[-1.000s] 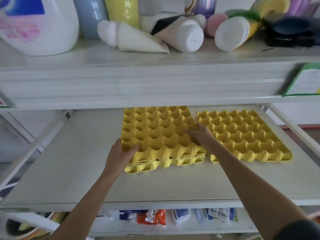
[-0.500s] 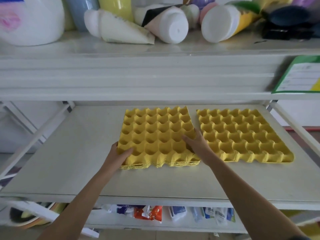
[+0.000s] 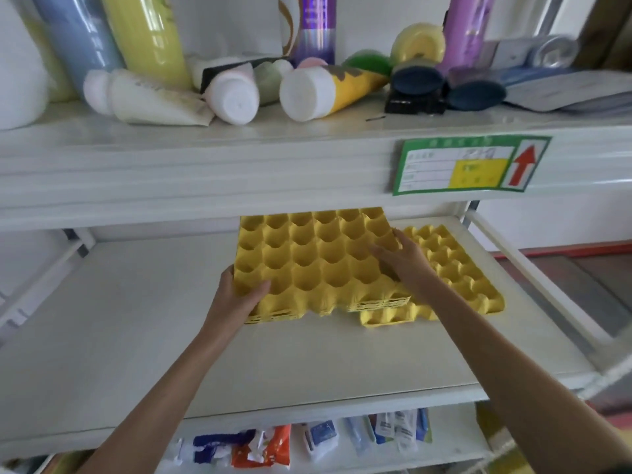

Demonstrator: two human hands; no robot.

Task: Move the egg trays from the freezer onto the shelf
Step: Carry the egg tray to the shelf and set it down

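On the white middle shelf (image 3: pixel 102 336), seen from the head camera, both hands are holding a stack of yellow egg trays (image 3: pixel 307 261). The left hand (image 3: pixel 236 295) is gripping its near left corner, thumb on top; the right hand (image 3: pixel 400 258) is lying flat across its right side. The stack's right edge is overlapping, perhaps resting on, a second yellow tray (image 3: pixel 458 278)

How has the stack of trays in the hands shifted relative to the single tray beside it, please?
Yes: the stack has moved right, now overlapping the single tray.
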